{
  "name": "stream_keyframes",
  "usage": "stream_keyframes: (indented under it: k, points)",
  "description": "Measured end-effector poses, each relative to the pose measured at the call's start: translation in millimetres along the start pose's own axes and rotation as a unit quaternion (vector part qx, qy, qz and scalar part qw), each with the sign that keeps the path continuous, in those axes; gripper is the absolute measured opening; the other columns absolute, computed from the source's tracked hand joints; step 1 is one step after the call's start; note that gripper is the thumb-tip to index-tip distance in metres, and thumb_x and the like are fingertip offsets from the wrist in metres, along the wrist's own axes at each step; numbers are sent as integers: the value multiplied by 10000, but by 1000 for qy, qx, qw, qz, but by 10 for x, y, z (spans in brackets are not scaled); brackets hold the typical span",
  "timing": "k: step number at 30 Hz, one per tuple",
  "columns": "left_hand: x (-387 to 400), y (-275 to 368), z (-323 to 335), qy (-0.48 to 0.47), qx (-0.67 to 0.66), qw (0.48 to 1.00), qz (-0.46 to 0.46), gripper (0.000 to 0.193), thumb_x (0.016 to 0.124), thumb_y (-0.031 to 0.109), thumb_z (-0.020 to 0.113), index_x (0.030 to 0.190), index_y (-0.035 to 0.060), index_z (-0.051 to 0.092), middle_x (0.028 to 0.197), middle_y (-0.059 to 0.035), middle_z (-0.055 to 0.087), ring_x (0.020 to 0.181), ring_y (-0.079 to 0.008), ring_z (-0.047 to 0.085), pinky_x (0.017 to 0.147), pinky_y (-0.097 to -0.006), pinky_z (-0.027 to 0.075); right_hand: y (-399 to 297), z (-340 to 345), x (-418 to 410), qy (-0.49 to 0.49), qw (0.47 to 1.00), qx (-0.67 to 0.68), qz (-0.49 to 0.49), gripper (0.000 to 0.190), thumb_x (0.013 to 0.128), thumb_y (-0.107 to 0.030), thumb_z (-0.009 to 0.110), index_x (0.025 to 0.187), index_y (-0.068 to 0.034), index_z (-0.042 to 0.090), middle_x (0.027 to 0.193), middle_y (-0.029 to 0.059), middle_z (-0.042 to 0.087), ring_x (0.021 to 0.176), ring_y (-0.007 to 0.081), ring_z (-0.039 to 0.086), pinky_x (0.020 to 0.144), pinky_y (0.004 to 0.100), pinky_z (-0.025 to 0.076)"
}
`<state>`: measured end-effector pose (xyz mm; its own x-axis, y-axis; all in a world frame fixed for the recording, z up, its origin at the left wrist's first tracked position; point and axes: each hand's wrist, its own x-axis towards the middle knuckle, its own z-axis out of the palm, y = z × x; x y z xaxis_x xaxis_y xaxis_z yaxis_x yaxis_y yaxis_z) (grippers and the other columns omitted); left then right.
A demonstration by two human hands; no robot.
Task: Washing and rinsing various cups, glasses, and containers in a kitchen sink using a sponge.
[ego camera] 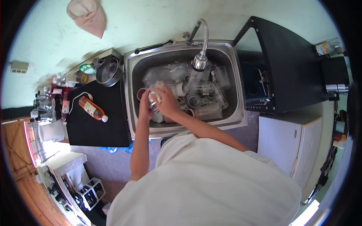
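Over the left part of a stainless steel sink (243, 113), my left hand (144, 104) grips a clear glass or cup (153, 105) from its left side. My right hand (166, 100) lies on the same vessel from the right, with something small and pale, perhaps a sponge, under its fingers. Beneath and beside both hands the basin holds several clear cups, jars and a large clear container (209, 112). A flexible metal faucet (200, 60) hangs over the basin, and water seems to run from it onto the cups.
Left of the sink, a black countertop (93, 135) bears an amber bottle (92, 108), a metal pot (109, 75) and several more bottles along the wall. A black metal rack (291, 65) stands to the right, above a white refrigerator (278, 141). A black-handled tool (153, 47) lies on the sink's back rim.
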<state>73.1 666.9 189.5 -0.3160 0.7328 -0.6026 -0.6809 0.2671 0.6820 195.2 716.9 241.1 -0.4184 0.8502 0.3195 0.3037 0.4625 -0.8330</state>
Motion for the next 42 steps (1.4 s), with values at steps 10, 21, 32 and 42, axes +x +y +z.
stream_keyframes:
  k: [10, 21, 32, 42]
  points:
    - [-157, -156, 545, 168, 142, 955, 199, 356, 796, 325, 644, 1001, 60, 524, 918, -77, 548, 839, -164, 545, 614, -309, 494, 644, 241, 195, 28, 889, 167, 426, 370, 833, -336, 541, 1029, -24, 578, 954, 202, 612, 940, 351, 566, 824, 392, 433]
    - [-211, -237, 533, 155, 232, 916, 289, 368, 836, 290, 622, 1028, 4, 493, 925, -89, 558, 845, -152, 523, 779, -276, 418, 740, 100, 291, -120, 927, 105, 341, 330, 830, -315, 533, 1029, -63, 609, 961, 188, 625, 823, 349, 608, 760, 375, 462]
    - [-131, -133, 463, 190, 220, 930, 224, 314, 828, 240, 610, 1051, 45, 506, 916, -61, 560, 800, -141, 525, 679, -272, 449, 119, -61, 260, -123, 981, -134, 65, 288, 821, -191, 543, 1084, -78, 576, 1095, 134, 547, 1070, 369, 472, 873, 405, 425]
    - [-246, -149, 393, 172, 273, 896, 307, 220, 851, 208, 566, 1001, 50, 531, 923, -47, 550, 841, -135, 528, 741, -267, 437, 574, 222, 365, -162, 979, -88, 87, 297, 878, -293, 478, 964, -48, 622, 881, 114, 612, 811, 300, 603, 729, 405, 471]
